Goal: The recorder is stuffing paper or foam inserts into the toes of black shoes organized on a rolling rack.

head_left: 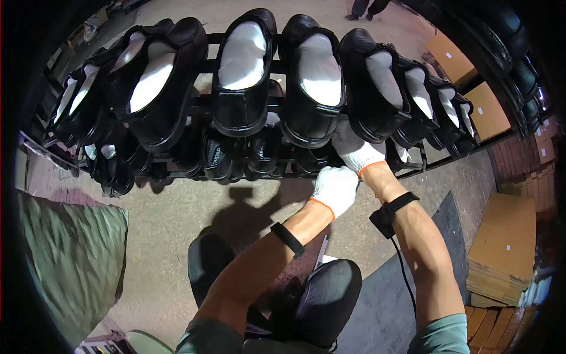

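Note:
Both my hands wear white knit gloves with orange cuffs and reach to the lower tier of a shoe rack [203,106]. My left hand [336,187] is closed in front of a lower black shoe [312,158]; whatever its curled fingers hold is hidden. Just beyond it, my right hand [354,147] goes in beneath an upper black shoe [372,88], which covers its fingers. Along the top tier stand several black shoes, including a slip-on [242,112] left of centre and another shoe [309,118] beside it, heels toward me, with white stuffing inside.
A grey-green cloth [76,253] hangs at the left. Stacked flat cardboard [501,236] stands at the right, by a dark mat [383,301]. Cardboard boxes [451,56] and more dark shoes [489,41] are at the far right. Another person's legs [367,8] show at the top.

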Available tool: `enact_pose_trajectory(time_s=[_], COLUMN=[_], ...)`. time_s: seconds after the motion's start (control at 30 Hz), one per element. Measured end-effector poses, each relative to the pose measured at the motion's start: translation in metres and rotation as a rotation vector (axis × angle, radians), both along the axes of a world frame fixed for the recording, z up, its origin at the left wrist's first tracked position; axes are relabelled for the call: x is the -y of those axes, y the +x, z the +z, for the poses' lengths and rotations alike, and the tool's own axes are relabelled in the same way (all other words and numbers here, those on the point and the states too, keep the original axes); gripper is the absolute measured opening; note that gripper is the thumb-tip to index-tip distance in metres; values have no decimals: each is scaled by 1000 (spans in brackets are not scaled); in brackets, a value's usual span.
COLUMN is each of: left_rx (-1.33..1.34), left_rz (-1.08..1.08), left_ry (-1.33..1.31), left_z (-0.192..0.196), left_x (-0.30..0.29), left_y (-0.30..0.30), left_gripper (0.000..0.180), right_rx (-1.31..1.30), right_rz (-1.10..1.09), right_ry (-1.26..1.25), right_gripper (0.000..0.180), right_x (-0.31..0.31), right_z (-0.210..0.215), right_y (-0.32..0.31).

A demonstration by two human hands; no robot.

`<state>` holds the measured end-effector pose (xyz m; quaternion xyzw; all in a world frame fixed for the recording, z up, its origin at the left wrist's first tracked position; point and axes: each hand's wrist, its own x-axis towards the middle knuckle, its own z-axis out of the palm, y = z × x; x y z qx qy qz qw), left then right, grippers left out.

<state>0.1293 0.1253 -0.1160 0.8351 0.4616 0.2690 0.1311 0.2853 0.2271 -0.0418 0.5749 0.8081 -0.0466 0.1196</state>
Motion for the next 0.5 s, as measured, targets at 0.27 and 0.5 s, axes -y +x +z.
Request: enact_pose_trajectory(time_s=[0.27,0.5], left_rx=[-35,-11], left_rz=[37,91], left_ry=[-86,-46], left_z=[13,10], left_x=[-5,0], left_y=[13,19], left_gripper=[20,34], right_rx=[49,-15], right_rz=[-3,139], right_ry=[-178,-81], right_gripper=[39,42], right_x=[-5,15], right_z=[4,32], right_y=[15,0])
